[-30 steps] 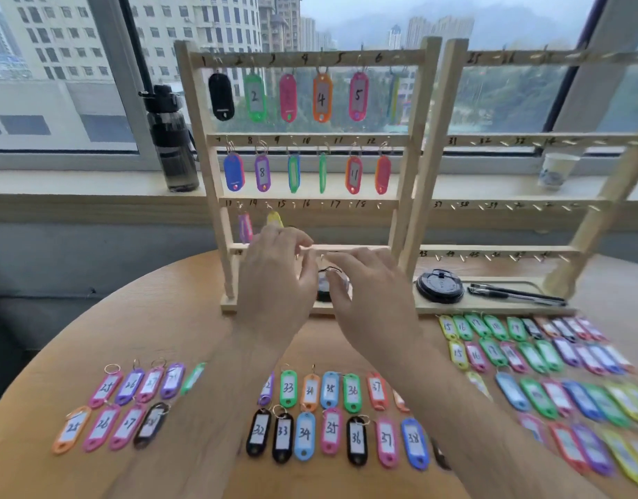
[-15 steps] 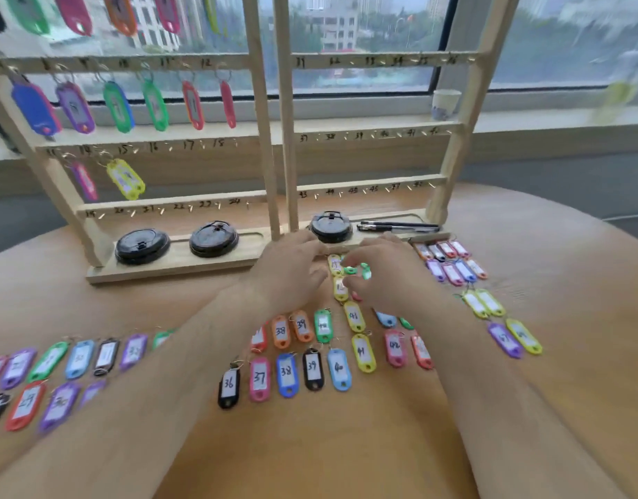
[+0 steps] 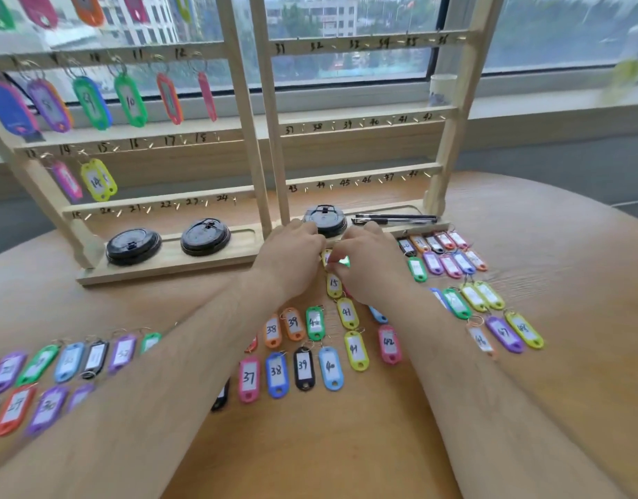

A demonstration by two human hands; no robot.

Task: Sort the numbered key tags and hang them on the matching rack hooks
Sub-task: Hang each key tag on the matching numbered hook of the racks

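Note:
Two wooden racks stand at the back of the table, the left rack [image 3: 159,201] with hooks to 24 and the right rack [image 3: 360,176] with hooks 31 to 48 bare. Coloured tags hang on the left rack's upper rows; pink 13 [image 3: 67,180] and yellow 14 [image 3: 97,180] hang lower. My left hand [image 3: 292,253] and right hand [image 3: 368,264] meet at the rack base. My right hand pinches a green tag [image 3: 343,262]. Left fingertips curve down by a yellow tag [image 3: 326,256]; their grip is hidden. Yellow tag 15 [image 3: 333,283] lies just below.
Rows of numbered tags lie across the round wooden table [image 3: 310,444]: 37 to 42 in the middle, more at left [image 3: 69,361] and right [image 3: 490,318]. Three black lids [image 3: 134,244] and pens [image 3: 393,218] sit in the rack base. A paper cup [image 3: 442,88] stands on the sill.
My view swung right and down from the left rack to the tags. Both hands dropped from the rack's lower row to the table and closed in on the tags by the base.

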